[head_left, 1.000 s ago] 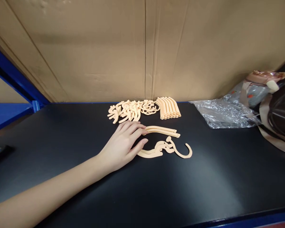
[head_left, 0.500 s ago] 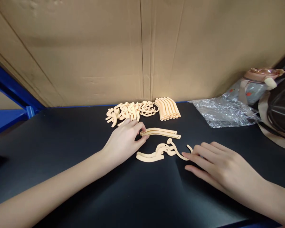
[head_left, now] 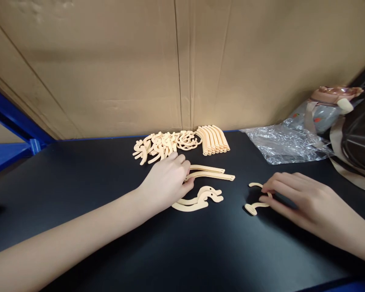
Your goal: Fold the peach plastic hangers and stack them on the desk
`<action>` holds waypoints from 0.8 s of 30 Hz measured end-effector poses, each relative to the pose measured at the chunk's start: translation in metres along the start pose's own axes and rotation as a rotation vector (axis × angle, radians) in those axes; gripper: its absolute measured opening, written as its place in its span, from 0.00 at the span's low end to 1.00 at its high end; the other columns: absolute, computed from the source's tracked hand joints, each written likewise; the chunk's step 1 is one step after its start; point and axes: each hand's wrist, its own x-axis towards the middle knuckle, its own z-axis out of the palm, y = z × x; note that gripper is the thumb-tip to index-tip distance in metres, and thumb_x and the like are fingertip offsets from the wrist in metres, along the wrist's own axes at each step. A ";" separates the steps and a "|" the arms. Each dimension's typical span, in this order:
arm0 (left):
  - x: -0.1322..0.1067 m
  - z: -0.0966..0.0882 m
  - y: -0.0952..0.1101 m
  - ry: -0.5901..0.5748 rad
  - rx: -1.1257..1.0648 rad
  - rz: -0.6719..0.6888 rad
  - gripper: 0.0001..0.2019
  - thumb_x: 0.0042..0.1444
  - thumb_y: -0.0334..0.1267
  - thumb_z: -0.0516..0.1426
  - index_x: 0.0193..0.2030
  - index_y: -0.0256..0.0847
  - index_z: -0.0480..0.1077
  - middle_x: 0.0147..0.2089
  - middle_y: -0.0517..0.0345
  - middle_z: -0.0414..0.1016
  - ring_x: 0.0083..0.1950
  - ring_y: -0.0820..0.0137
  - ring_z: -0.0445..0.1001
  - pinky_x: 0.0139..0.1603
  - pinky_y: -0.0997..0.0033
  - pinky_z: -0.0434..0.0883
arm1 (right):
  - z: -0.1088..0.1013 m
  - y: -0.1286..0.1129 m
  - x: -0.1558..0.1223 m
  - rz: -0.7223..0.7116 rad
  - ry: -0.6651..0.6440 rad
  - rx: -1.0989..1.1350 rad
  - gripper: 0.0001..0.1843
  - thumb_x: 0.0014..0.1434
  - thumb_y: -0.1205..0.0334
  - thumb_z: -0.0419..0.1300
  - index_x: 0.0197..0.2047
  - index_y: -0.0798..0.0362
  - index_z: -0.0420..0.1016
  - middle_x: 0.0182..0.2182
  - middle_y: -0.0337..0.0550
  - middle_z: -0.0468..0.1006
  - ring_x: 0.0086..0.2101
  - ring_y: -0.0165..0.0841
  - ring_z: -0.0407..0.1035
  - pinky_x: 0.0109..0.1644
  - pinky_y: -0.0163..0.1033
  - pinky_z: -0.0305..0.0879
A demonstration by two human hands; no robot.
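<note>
On the black table [head_left: 109, 170] lie pale orange flat parts. My left hand [head_left: 167, 182] rests with curled fingers on the left ends of two long curved strips [head_left: 213, 172]. Just below it lie two wavy pieces [head_left: 197, 198], stacked. My right hand [head_left: 295, 198] has its fingertips pinched on a hook-shaped piece [head_left: 255, 207], which lies on the table to the right of the wavy pieces.
At the back by the cardboard wall [head_left: 176, 61] are a heap of small curved parts [head_left: 161, 144] and a row of curved strips [head_left: 214, 140]. A crumpled clear plastic bag [head_left: 286, 144] and a bottle with a strap [head_left: 331, 105] sit at the right. A blue frame [head_left: 12, 121] runs along the left.
My right hand came in from the right, took the hook piece and dragged it right, away from the wavy pieces. My left hand closed a little over the strip ends.
</note>
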 end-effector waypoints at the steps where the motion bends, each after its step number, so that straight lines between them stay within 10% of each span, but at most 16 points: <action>1: 0.000 0.000 0.002 0.020 -0.032 -0.030 0.07 0.58 0.35 0.55 0.29 0.37 0.68 0.33 0.55 0.71 0.37 0.64 0.69 0.34 0.68 0.64 | 0.000 -0.006 0.000 -0.012 -0.002 0.008 0.15 0.66 0.49 0.53 0.39 0.51 0.74 0.34 0.43 0.75 0.32 0.34 0.70 0.35 0.40 0.65; 16: -0.024 -0.035 -0.026 0.276 -1.070 -0.341 0.09 0.62 0.43 0.55 0.37 0.39 0.69 0.37 0.58 0.74 0.36 0.72 0.72 0.37 0.73 0.72 | 0.012 -0.030 0.040 -0.435 -0.033 -0.314 0.16 0.57 0.82 0.46 0.35 0.58 0.71 0.31 0.44 0.73 0.26 0.33 0.64 0.30 0.39 0.58; 21: -0.030 -0.025 -0.026 0.147 -1.540 -0.498 0.10 0.63 0.42 0.55 0.38 0.37 0.72 0.42 0.51 0.77 0.44 0.68 0.76 0.48 0.68 0.75 | 0.007 -0.029 0.053 -0.332 0.036 -0.202 0.13 0.63 0.78 0.44 0.43 0.57 0.66 0.29 0.40 0.70 0.23 0.29 0.64 0.26 0.36 0.55; 24: -0.031 -0.018 -0.022 0.059 -1.669 -0.631 0.09 0.62 0.41 0.56 0.39 0.37 0.71 0.34 0.55 0.74 0.31 0.74 0.73 0.32 0.74 0.75 | 0.006 -0.032 0.069 -0.297 0.117 -0.124 0.10 0.67 0.70 0.45 0.38 0.56 0.66 0.29 0.40 0.72 0.25 0.29 0.66 0.25 0.35 0.55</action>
